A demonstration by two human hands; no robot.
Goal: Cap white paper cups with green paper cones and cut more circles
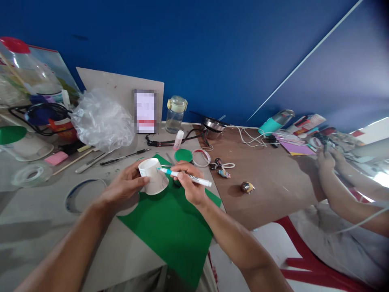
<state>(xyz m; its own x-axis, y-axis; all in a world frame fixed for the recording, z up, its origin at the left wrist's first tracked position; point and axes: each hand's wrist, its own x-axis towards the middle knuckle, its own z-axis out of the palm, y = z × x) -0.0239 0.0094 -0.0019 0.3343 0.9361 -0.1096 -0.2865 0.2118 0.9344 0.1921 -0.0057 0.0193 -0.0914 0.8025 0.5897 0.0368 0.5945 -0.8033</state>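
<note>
Just beyond the hands (124, 182) (190, 182), green lid (183, 155), crumpled plastic (101, 119)

Lit brightly and fairly evenly, mainly from the right, with glare blown out to white at the far right edge. Soft shadow cast leftward from the small round ornament (247, 187) onto the brown wooden desktop (267, 202). Blue wall (194, 61) bowed by wide-angle distortion, outer corners darkened. Upright rectangle (145, 111) blurred into coarse pixels; remaining detail fairly sharp.
</note>
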